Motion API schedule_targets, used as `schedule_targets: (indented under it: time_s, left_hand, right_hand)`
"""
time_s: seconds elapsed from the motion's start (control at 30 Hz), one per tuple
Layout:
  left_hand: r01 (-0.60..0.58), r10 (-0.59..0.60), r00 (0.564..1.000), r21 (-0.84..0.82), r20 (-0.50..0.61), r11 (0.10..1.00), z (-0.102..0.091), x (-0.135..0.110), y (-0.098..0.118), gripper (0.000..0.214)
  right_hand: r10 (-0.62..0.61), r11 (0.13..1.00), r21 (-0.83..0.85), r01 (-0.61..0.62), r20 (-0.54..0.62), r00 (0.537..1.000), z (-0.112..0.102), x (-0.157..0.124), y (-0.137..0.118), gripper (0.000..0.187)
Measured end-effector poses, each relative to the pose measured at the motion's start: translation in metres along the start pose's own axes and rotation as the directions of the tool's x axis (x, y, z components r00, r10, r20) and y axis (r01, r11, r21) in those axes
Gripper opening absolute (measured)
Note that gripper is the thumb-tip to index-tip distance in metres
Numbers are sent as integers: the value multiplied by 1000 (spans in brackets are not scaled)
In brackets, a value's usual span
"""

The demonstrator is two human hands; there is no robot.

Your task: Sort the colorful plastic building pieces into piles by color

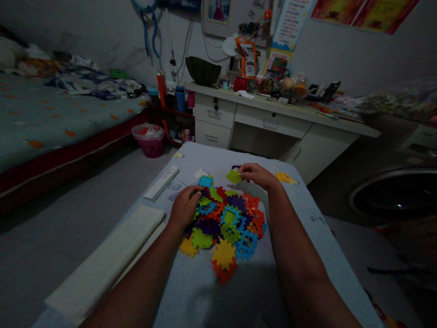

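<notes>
A heap of flat, notched plastic building tiles (227,223) in several colours lies on a pale cloth-covered table (205,291). My left hand (184,206) rests on the heap's left edge, fingers curled over a green tile. My right hand (256,175) is at the far side of the heap, pinching a lime-green tile (234,176) between thumb and fingers. A lone yellow tile (286,178) lies to the right of that hand.
A white flat box (161,182) and a long pale board (109,259) lie along the table's left side. Beyond stand a cluttered white desk (273,118), a pink bin (150,140) and a bed (51,118) at left. A washing machine (399,191) is at right.
</notes>
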State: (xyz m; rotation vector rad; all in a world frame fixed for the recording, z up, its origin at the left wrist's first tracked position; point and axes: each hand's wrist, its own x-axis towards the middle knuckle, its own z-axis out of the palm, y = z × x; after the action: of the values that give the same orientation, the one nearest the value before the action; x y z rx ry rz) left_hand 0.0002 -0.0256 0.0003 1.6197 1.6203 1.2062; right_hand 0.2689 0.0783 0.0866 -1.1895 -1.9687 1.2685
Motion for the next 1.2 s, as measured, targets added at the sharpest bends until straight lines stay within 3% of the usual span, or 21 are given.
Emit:
schedule_targets:
  time_s: [0.17,0.37,0.47,0.63,0.7,0.93,1.1,1.2]
  left_hand:
    - [5,-5,1000,5,0,1000,0,-1,2,38]
    - [5,-5,1000,3,8,1000,-1,-1,2,37]
    - [8,-8,1000,1,-1,1000,-1,0,2,36]
    - [8,-8,1000,-5,-8,1000,-1,0,3,37]
    - [9,-9,1000,-4,-4,1000,-1,-1,4,38]
    - [7,-7,1000,-1,-7,1000,-2,-1,5,38]
    - [21,-21,1000,12,-2,1000,-3,-1,6,39]
    - [28,-28,1000,21,-4,999,-3,-1,8,39]
  right_hand:
    - [3,999,36,0,-95,995,-17,-16,-14,14]
    - [44,989,-117,-86,-325,945,-43,-31,-13,14]
    - [142,948,-190,-257,-468,872,-62,-49,6,15]
    - [228,846,-206,-491,-693,684,-92,-94,58,21]
    - [240,814,-214,-540,-723,648,-98,-109,79,21]
    - [197,779,-303,-549,-712,674,-96,-122,122,22]
    - [183,709,-350,-612,-746,640,-94,-124,128,21]
    - [211,711,-382,-590,-684,698,-92,-127,127,18]
